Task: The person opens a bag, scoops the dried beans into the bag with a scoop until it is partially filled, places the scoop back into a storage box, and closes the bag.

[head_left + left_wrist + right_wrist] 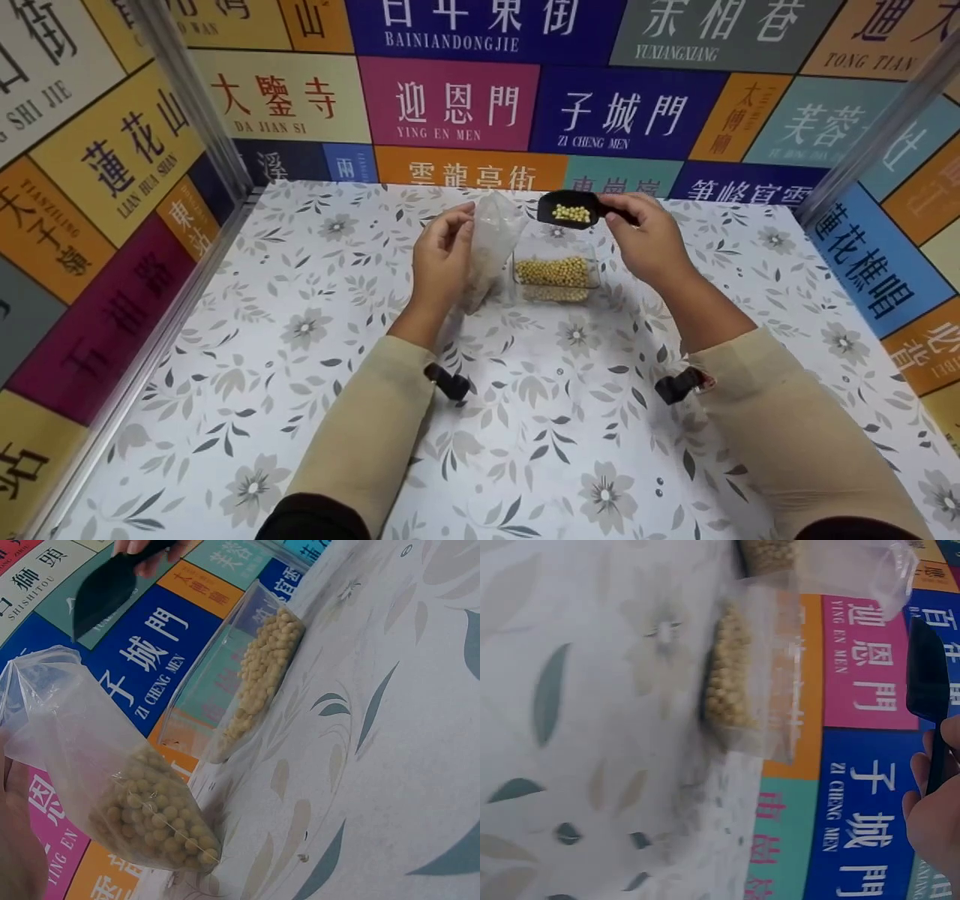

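Observation:
My right hand [651, 238] grips the handle of a black scoop [551, 206], which carries a small heap of yellow soybeans [571, 214]. The scoop is held level above the back of a clear rectangular container [595, 277], partly filled with the same beans. At the container's left, my left hand [444, 251] holds the upper part of a clear plastic bag [498, 225] between thumb and fingers. Soybeans fill the bottom of the bag [154, 817], which stands close beside the container in the left wrist view.
A white cloth with grey flowers and leaves covers the table [525, 442]. Upright panels with coloured street-name blocks [450, 105] close off the back and both sides. Small black wrist cameras [450, 382] sit at both cuffs.

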A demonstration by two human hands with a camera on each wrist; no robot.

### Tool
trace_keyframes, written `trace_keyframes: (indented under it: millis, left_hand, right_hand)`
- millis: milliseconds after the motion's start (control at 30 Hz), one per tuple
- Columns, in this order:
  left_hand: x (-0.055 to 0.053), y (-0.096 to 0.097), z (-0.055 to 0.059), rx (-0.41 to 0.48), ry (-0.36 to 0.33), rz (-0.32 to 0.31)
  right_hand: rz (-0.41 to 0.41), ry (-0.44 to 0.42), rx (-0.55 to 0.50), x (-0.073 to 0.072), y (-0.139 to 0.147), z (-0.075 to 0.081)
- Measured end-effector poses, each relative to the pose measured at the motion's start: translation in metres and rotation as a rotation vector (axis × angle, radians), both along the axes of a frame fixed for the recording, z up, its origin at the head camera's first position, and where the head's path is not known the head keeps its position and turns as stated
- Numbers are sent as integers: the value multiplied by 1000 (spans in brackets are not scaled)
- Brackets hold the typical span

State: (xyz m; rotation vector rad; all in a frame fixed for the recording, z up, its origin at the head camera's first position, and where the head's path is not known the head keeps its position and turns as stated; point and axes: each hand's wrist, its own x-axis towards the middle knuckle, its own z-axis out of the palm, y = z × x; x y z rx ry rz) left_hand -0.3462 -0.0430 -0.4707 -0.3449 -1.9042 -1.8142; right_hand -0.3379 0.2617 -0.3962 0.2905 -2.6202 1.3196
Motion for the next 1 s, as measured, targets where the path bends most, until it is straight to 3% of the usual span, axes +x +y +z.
trace_keyframes:
  millis: [300, 567, 733, 1000]
  left_hand:
    - [0, -4, -2, -5, 5, -4]
    - [1, -5, 0, 5, -24, 8]
    - [1, 0, 1, -6, -44, 22]
    - [0, 1, 0, -8, -7, 7]
  right_hand:
    - [48, 78, 149, -4, -28, 31]
    - [55, 167, 429, -6, -51, 46]
    - [65, 212, 463, -5, -53, 45]
    - [66, 227, 435, -3, -46, 40]
